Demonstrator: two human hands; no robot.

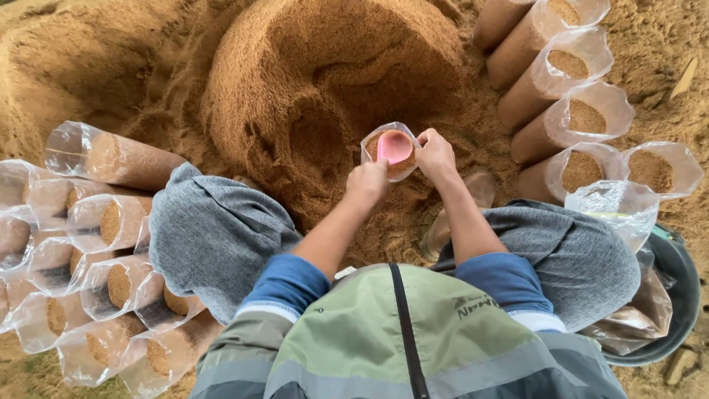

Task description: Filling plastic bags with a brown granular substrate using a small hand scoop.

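In front of my knees stands a clear plastic bag (373, 142) partly filled with brown sawdust. My left hand (367, 182) grips a pink scoop (395, 147) whose bowl sits in the bag's mouth. My right hand (436, 151) pinches the bag's right rim and holds it open. Behind the bag rises a large sawdust heap (325, 81) with scooped hollows in it.
Several filled clear bags lie stacked at my left (103, 222). Another row of filled bags (583, 118) leans at the upper right. A loose clear bag (617, 203) and a dark round tub (676, 295) sit by my right knee. Sawdust covers the ground.
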